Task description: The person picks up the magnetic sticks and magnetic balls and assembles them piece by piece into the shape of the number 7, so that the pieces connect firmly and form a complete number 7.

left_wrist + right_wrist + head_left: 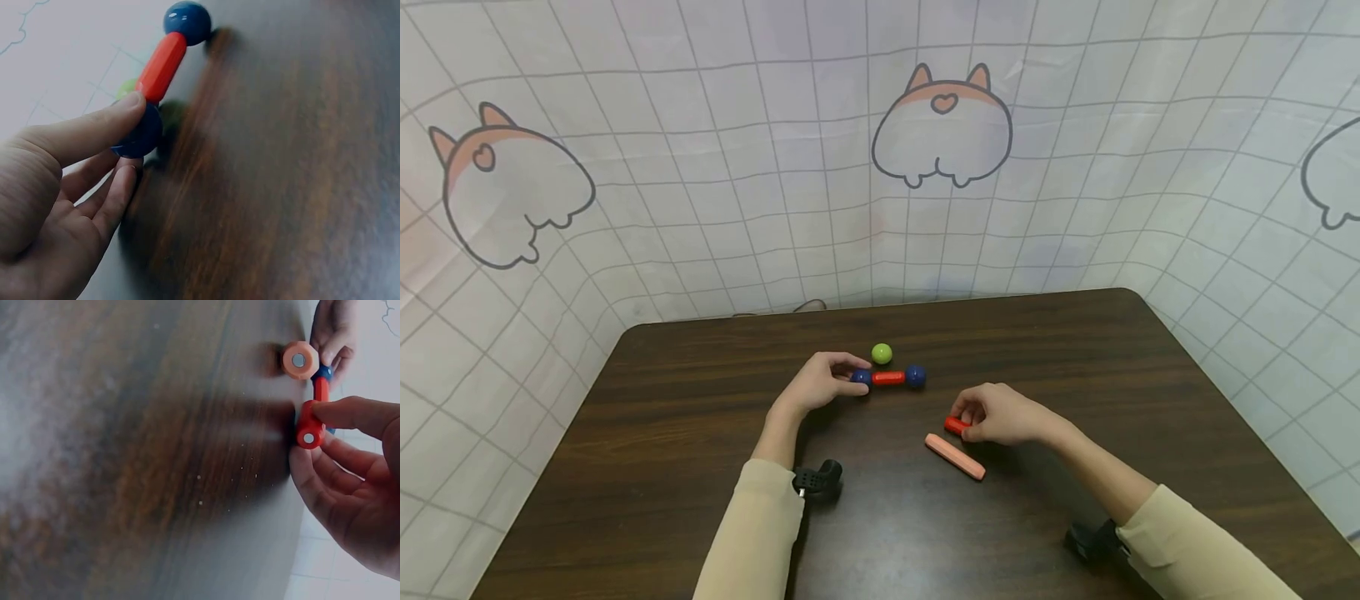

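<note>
My left hand (818, 385) pinches a dark blue ball (145, 132) between thumb and fingers. That ball joins one end of a red rod (888, 378), and a second blue ball (915, 377) sits on the rod's other end. Nearer me on the right, my right hand (1002, 415) pinches a short red rod (309, 428) just at the tabletop. A silver disc shows in this rod's end. Close beside it lies a longer orange rod (955, 457), touched by neither hand. A small green ball (882, 354) rests just behind the joined piece.
The dark wooden table (685, 417) runs back to a white grid-patterned curtain (760, 208) with cartoon drawings. A thin cable (809, 303) shows at the table's back edge. Black wrist devices (820, 479) are worn at both sleeves.
</note>
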Demonstrator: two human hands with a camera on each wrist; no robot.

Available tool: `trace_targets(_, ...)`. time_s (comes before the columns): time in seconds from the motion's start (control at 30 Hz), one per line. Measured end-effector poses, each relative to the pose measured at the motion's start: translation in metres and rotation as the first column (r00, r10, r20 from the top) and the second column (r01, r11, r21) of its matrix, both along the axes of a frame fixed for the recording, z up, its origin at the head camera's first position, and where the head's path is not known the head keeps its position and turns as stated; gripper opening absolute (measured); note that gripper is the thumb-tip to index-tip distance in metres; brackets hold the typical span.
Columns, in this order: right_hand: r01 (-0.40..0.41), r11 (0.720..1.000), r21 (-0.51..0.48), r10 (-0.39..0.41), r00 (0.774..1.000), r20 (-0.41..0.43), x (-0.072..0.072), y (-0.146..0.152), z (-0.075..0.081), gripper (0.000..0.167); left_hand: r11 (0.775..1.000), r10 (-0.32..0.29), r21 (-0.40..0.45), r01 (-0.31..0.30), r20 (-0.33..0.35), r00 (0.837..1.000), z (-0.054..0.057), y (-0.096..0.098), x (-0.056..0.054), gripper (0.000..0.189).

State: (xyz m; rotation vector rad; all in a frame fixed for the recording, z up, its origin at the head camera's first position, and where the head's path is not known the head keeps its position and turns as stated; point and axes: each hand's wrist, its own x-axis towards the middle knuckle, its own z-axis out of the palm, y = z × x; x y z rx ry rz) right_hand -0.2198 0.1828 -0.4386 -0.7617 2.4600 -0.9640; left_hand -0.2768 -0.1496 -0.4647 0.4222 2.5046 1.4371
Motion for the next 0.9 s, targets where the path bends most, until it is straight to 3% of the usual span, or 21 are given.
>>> trace_targets(0.3, 0.017, 0.999, -0.044, -0.016, 0.999, 0.028, -0.009, 0.002, -0.001, 0.021, 0.998, 0.030, 0.055, -0.031, 0.010, 0.999, -0.009, -0.001, -0.002, 0.036)
trace_targets(0.47, 0.062, 0.992, -0.113, -0.049, 0.992, 0.120, -0.016, 0.003, -0.003, 0.026, 0.995, 0.023, 0.094, -0.024, 0.012, 1.000, -0.010, 0.000, -0.001, 0.037)
trace_targets(0.9, 0.240, 0.930, -0.278, -0.137, 0.929, 0.343, -0.028, -0.011, -0.008, 0.035, 0.987, 0.040, 0.152, -0.045, 0.031, 0.999, -0.013, -0.001, 0.005, 0.038)
